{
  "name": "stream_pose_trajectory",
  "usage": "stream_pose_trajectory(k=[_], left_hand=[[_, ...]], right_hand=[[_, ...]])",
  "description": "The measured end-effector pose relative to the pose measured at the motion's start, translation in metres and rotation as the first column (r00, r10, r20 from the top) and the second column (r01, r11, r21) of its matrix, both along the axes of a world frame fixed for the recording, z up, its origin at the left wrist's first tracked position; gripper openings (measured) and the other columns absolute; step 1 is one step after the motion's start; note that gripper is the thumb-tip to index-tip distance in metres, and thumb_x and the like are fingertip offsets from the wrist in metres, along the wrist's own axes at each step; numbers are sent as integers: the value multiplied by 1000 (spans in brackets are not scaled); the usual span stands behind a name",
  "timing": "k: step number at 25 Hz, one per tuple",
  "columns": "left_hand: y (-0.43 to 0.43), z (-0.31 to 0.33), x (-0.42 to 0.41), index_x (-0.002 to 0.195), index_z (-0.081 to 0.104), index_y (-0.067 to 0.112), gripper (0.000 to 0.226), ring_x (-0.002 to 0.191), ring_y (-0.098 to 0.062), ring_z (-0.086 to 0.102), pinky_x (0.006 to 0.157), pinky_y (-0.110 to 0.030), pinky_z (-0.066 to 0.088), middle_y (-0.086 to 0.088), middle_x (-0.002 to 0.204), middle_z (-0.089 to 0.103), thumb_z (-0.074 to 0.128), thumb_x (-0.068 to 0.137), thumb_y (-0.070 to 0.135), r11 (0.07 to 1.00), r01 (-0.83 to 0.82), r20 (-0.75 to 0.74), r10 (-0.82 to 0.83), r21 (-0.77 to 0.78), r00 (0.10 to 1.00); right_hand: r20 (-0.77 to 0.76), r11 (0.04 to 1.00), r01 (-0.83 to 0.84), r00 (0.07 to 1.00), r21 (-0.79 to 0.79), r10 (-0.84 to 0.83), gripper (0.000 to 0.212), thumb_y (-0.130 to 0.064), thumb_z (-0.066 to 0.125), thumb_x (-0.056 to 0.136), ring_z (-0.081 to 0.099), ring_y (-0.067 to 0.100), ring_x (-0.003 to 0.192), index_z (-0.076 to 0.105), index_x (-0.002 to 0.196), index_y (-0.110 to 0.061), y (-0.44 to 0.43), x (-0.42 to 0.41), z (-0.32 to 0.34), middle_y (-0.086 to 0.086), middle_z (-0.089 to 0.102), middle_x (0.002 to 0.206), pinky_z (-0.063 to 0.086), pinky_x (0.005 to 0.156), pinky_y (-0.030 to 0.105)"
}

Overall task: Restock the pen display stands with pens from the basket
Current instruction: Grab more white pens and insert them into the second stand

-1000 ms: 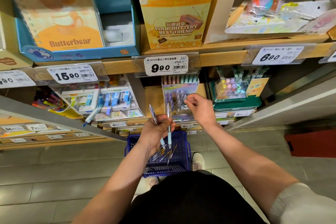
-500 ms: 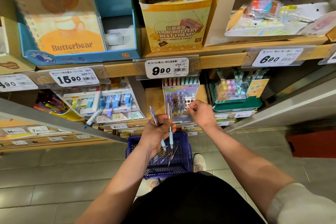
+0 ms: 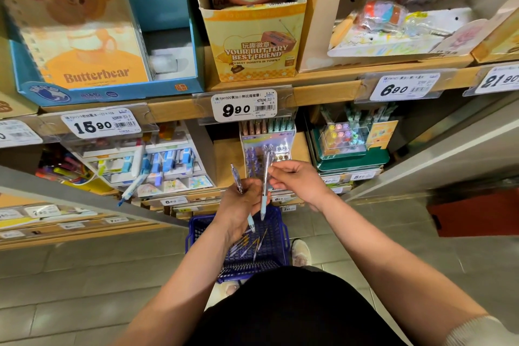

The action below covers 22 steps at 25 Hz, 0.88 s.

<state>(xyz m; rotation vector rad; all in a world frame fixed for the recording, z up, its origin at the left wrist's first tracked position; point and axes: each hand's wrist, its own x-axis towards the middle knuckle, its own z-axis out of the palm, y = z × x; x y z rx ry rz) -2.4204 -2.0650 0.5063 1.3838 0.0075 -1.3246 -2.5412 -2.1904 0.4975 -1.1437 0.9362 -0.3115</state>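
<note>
A pen display stand (image 3: 268, 146) with purple pens in its slots sits on the lower shelf, below the 9.90 tag. My left hand (image 3: 241, 202) grips two light-blue pens just in front of it: one pen (image 3: 236, 177) slants up to the left, the other pen (image 3: 264, 188) stands upright. My right hand (image 3: 297, 180) pinches the upper part of that upright pen. A blue basket (image 3: 278, 236) stands on the floor beneath my hands with several pens lying in it.
A stand of blue correction tapes and pens (image 3: 157, 163) is to the left, a green tray with a clear box of coloured items (image 3: 348, 143) to the right. Cardboard display boxes fill the upper shelf (image 3: 325, 90). My shoe (image 3: 301, 253) is beside the basket.
My right hand has drawn back from the display stand and now pinches the upright pen held by my left hand. The left hand has stayed in place.
</note>
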Motion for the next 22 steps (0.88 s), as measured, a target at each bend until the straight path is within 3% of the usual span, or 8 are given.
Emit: stream_pose_trajectory(k=[2, 4, 6, 8, 10, 14, 20, 22], left_hand=[[1, -3, 2, 109, 58, 1, 25, 88, -25, 70, 77, -35, 63, -9, 90, 65, 56, 103, 25, 998, -40, 11, 39, 58, 999], [5, -5, 3, 104, 55, 7, 27, 69, -18, 63, 64, -32, 61, -2, 73, 55, 54, 103, 34, 992, -77, 0, 78, 97, 997], [10, -7, 3, 97, 49, 14, 25, 49, -10, 39, 44, -24, 44, 5, 59, 39, 54, 103, 38, 993, -74, 4, 73, 92, 997], [12, -5, 3, 98, 45, 18, 23, 48, -10, 22, 39, -23, 25, 7, 58, 28, 54, 104, 39, 996, -55, 4, 54, 70, 999], [11, -2, 4, 107, 48, 22, 17, 48, -11, 20, 39, -24, 21, 5, 60, 27, 46, 106, 40, 995, -72, -48, 75, 63, 996], [12, 4, 7, 77, 36, 20, 34, 45, -11, 22, 37, -23, 20, 2, 61, 30, 32, 106, 38, 992, -123, -170, 127, 30, 977], [16, 1, 12, 84, 36, 17, 24, 48, -13, 26, 42, -24, 23, 0, 65, 35, 31, 107, 25, 985, -170, -155, 173, 31, 973], [17, 0, 11, 92, 40, 15, 18, 50, -15, 33, 45, -25, 29, -2, 66, 43, 32, 107, 18, 987, -159, -113, 160, 20, 981]], right_hand=[[42, 993, 116, 992, -15, -116, 11, -7, 69, 93, 74, 13, 76, 74, 102, -11, -8, -3, -1, 5, 77, 86, 60, 72, 21], [23, 972, 216, 976, -97, -215, 9, -6, 67, 95, 75, 16, 79, 73, 101, -9, -17, -5, -5, 4, 78, 83, 61, 77, 25], [-29, 940, 259, 962, -221, -272, 8, -9, 68, 95, 74, 17, 80, 72, 102, -8, -21, -6, -10, 4, 78, 82, 60, 81, 28], [-99, 895, 205, 960, -397, -264, 8, -17, 70, 94, 73, 13, 79, 73, 100, -12, -20, -5, -17, 0, 77, 82, 59, 80, 23], [-147, 834, 131, 958, -536, -245, 9, -21, 72, 93, 69, 2, 78, 73, 100, -14, -17, -2, -22, -6, 74, 83, 54, 77, 14], [-208, 742, 3, 959, -671, -192, 13, -20, 72, 93, 63, -13, 79, 72, 106, -16, -11, 3, -32, -14, 70, 86, 47, 75, 2], [-290, 679, -144, 951, -720, -105, 15, -17, 71, 94, 68, 4, 86, 73, 108, -12, -3, 6, -45, -5, 73, 94, 46, 78, 1], [-357, 664, -236, 933, -709, -51, 10, -17, 69, 95, 68, 10, 82, 73, 103, -13, -2, 7, -51, -2, 74, 92, 52, 77, 13]])
